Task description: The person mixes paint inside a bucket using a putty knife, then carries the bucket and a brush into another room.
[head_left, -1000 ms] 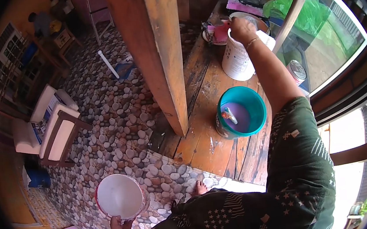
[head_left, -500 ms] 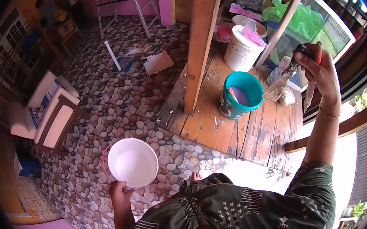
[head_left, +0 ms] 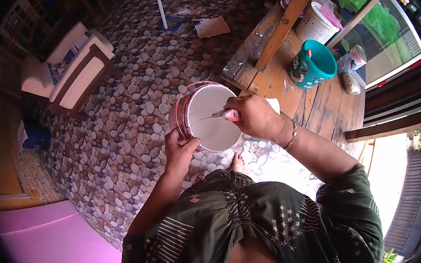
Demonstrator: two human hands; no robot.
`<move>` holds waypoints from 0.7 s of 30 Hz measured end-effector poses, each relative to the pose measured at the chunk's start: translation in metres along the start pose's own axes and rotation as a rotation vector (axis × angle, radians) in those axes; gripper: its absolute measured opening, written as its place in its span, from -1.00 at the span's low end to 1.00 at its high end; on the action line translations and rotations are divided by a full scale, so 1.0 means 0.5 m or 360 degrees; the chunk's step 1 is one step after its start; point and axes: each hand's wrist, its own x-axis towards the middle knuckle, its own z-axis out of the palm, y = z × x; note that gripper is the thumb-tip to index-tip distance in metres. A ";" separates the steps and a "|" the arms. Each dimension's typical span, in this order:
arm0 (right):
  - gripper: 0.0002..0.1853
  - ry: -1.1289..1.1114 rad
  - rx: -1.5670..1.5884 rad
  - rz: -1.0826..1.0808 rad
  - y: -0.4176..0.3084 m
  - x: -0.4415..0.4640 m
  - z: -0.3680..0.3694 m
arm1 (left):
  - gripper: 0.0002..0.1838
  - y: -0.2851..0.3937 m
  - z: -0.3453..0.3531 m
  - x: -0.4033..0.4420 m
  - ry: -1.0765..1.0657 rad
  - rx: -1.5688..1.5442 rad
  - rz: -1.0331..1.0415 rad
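My left hand (head_left: 180, 153) grips the near left rim of a white bucket (head_left: 208, 109) with a thin red handle, its opening tilted up toward me. Inside, the bucket looks pale. My right hand (head_left: 260, 118) is closed around the red handle of a scraper-like tool (head_left: 230, 114), seen nearly edge-on over the bucket's opening. A teal bucket (head_left: 322, 60) stands on the wooden table to the right, with part of an orange-tipped tool showing at its inner wall.
Behind the teal bucket are a white pail (head_left: 317, 24), a can (head_left: 353, 59) and a framed glass panel (head_left: 389, 38). A wooden post (head_left: 288, 17) rises at the table. A cushioned chair (head_left: 75, 68) stands left, on the pebble-patterned floor (head_left: 132, 108).
My right hand has come from the right side, above the table, to the white bucket with the tool. The white bucket has shifted right and up in view, still in my left hand.
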 end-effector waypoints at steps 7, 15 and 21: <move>-0.77 -0.0065 -0.0419 0.0045 0.008 0.053 0.117 | -0.74 -0.047 -0.025 0.004 0.0164 0.0388 0.0560; -0.72 -0.0388 -0.0345 0.0354 -0.002 0.065 0.186 | -0.64 -0.115 -0.084 0.035 -0.0020 0.0101 0.0005; -0.78 -0.0170 -0.0242 0.0352 -0.027 0.090 0.200 | -0.62 -0.105 -0.084 0.030 -0.0107 -0.0075 -0.0144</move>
